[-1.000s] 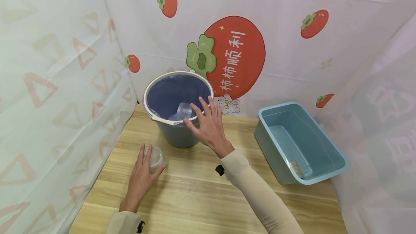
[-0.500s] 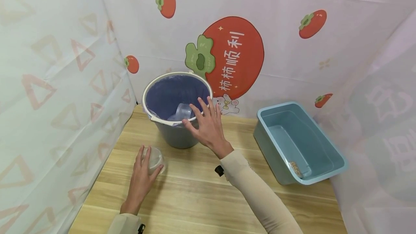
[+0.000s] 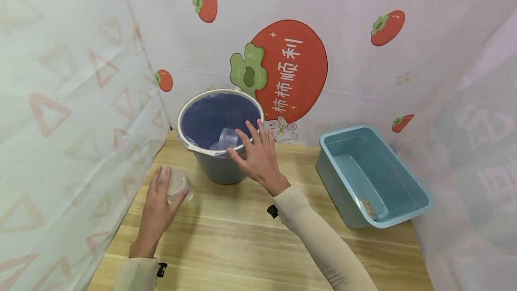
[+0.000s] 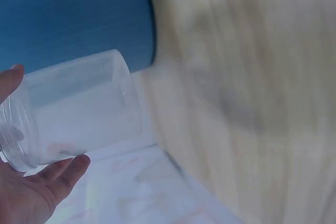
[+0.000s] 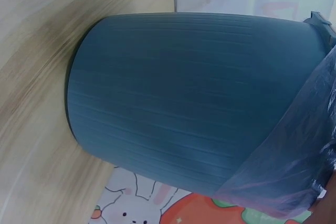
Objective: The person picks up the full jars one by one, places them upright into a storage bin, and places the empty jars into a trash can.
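Observation:
My left hand [image 3: 155, 208] grips a clear plastic jar [image 3: 178, 182] from above, thumb on one side and fingers on the other. In the left wrist view the jar [image 4: 84, 108] hangs above the wood, its ridged neck end in the hand. Beside it stands a grey-blue trash bin [image 3: 224, 170] with a pale rim and a clear bag lining. My right hand [image 3: 260, 160] is at the bin's near right rim, fingers spread and fairly straight. Inside the bin lies a clear plastic container [image 3: 229, 138], its lower part hidden by the rim.
To the right on the wooden table [image 3: 242, 246] stands a blue rectangular tub [image 3: 337, 178], with a small tan, grainy-looking item [image 3: 367, 209] at its near end. Printed cloth walls [image 3: 343, 84] close off the back and both sides.
My left hand has shifted left and slightly away from me, carrying the jar with it. The right hand stays at the bin's rim.

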`<state>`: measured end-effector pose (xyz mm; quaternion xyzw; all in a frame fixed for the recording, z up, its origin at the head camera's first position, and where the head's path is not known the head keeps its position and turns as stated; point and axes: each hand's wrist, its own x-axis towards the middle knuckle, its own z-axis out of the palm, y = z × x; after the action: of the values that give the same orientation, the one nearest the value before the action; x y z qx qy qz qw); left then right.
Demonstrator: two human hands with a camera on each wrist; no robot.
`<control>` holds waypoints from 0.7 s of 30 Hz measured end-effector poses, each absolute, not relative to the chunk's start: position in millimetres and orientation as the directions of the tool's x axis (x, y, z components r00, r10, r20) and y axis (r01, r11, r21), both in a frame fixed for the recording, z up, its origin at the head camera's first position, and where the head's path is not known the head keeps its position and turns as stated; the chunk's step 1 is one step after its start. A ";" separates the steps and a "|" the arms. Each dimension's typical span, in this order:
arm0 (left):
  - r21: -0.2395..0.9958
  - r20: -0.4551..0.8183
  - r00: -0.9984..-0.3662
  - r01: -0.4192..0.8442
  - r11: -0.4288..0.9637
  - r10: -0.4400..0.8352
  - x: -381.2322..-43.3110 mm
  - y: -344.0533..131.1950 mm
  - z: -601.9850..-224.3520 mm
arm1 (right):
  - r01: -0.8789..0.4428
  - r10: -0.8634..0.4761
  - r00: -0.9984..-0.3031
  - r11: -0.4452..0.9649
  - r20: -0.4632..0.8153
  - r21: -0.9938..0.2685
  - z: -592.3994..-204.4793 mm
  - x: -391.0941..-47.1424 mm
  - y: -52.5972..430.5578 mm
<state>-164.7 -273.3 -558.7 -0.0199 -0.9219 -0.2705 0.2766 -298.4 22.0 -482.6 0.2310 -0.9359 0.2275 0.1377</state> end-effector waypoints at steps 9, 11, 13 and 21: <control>0.459 0.592 -0.797 0.214 0.862 -0.118 -182.8 -294.5 -507.0 | -0.509 -0.374 -0.842 0.789 0.389 -0.344 -483.5 -299.5 22.2; 0.452 0.594 -0.796 0.208 0.867 -0.118 -186.3 -296.7 -493.7 | -0.509 -0.373 -0.842 0.787 0.389 -0.348 -483.2 -299.6 22.2; 0.445 0.592 -0.798 0.203 0.872 -0.116 -189.9 -298.0 -480.7 | -0.509 -0.371 -0.843 0.784 0.388 -0.355 -482.9 -299.5 22.4; 0.436 0.629 -0.768 0.219 0.873 -0.121 -203.3 -298.2 -434.8 | -0.501 -0.367 -0.849 0.789 0.381 -0.356 -483.8 -299.9 22.8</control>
<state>-203.3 -298.2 -434.8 -0.0269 -0.9062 -0.2503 0.3396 -299.9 22.8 -483.8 0.2322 -0.9343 0.2271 0.1474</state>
